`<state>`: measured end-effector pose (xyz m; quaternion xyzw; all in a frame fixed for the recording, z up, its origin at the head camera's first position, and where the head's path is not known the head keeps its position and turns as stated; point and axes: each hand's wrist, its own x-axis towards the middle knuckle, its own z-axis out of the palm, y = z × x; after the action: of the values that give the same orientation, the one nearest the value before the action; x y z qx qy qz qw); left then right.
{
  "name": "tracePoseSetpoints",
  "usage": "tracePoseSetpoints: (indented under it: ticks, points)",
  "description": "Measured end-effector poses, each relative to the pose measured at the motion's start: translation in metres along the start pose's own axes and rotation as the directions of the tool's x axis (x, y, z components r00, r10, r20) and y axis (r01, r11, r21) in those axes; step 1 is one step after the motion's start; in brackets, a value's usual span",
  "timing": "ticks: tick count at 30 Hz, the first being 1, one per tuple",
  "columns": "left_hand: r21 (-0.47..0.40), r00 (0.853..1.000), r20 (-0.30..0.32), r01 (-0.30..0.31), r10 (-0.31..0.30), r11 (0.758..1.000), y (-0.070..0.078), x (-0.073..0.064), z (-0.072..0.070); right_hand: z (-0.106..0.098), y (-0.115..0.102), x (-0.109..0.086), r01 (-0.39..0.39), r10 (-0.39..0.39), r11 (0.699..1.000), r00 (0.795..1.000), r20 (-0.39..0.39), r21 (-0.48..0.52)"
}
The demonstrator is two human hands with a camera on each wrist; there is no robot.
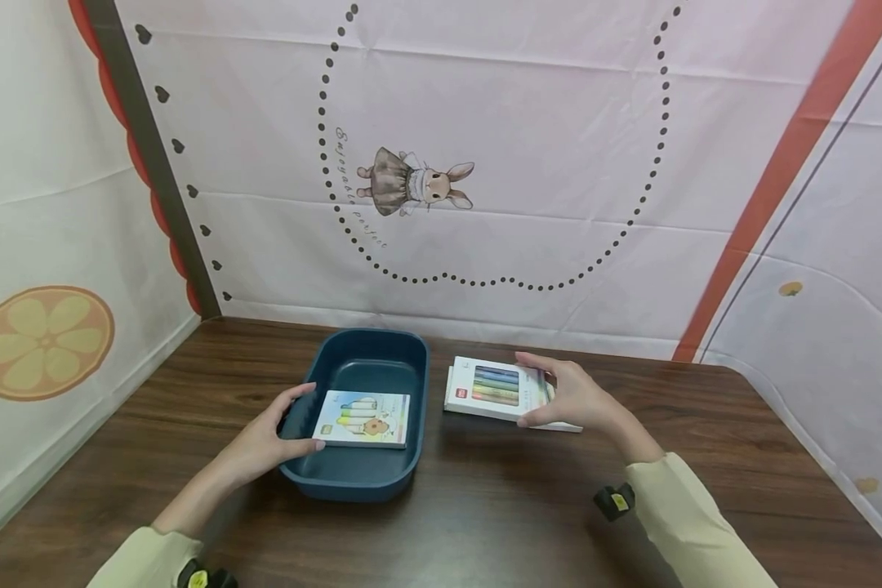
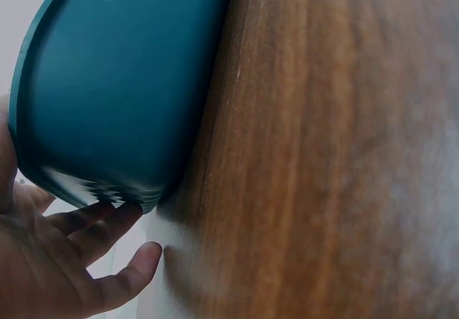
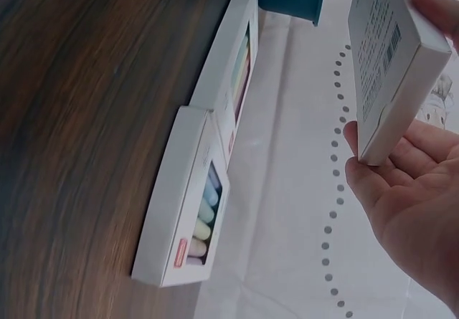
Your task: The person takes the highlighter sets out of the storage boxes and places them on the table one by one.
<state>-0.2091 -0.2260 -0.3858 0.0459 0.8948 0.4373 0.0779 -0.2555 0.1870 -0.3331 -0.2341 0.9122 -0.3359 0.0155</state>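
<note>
Where the tabletop ends: a pale printed cloth rises behind it, bearing a rabbit figure and a dotted curve.
Tabletop finish: dark wood grain.
Blue basin: rests on the tabletop, left of centre; long axis runs away from the person; opening faces up.
Left hand: grips the basin's left side, thumb over the rim, other fingers against the outer wall.
Right hand: grips the right end of the windowed box, thumb on the near edge, fingers on the far edge.
Windowed box, position: right of the basin, raised above the tabletop, apart from the basin.
Windowed box, axis: long axis runs left to right, right end slightly nearer the person; left end points to the basin.
Windowed box, faces: window up, coloured sticks lying along the long axis; barcode face down.
Illustrated box: inside the basin, printed face up, long axis across the basin; its left edge lies just beside the left thumb.
Lower boxes: a nearer white box and a farther white box lie on the tabletop below the windowed box, end by end towards the basin; contact between them cannot be told.
Obstructions: the basin's right wall stands between the windowed box and the illustrated box; the windowed box and right hand largely cover the lower boxes in the head view.
Wrist units: black, one at each sleeve.
</note>
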Motion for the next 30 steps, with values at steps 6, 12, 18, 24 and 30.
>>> tracePoseSetpoints:
  ticks: [6,12,18,24,30]
  points:
    - [0.001,1.000,0.000,-0.003,0.003,1.000,0.001,0.001,0.000,-0.003,0.006,-0.005,-0.005,0.005,1.000,1.000,0.008,0.014]
    - [-0.005,1.000,0.005,-0.002,0.002,1.000,0.001,0.001,-0.001,-0.005,0.009,-0.010,0.009,-0.009,1.000,1.000,0.002,0.011]
    - [0.000,1.000,0.001,-0.003,0.003,1.000,0.001,0.001,-0.001,-0.005,0.012,-0.015,0.010,-0.010,1.000,1.000,0.003,0.015]
    - [0.002,1.000,0.000,-0.007,0.007,1.000,0.001,0.002,-0.001,-0.005,0.018,-0.020,0.029,-0.030,0.999,0.999,-0.024,-0.021]
    - [0.000,1.000,0.006,0.001,-0.001,1.000,0.001,0.001,-0.001,-0.005,0.022,-0.026,0.010,-0.011,1.000,1.000,-0.015,-0.027]
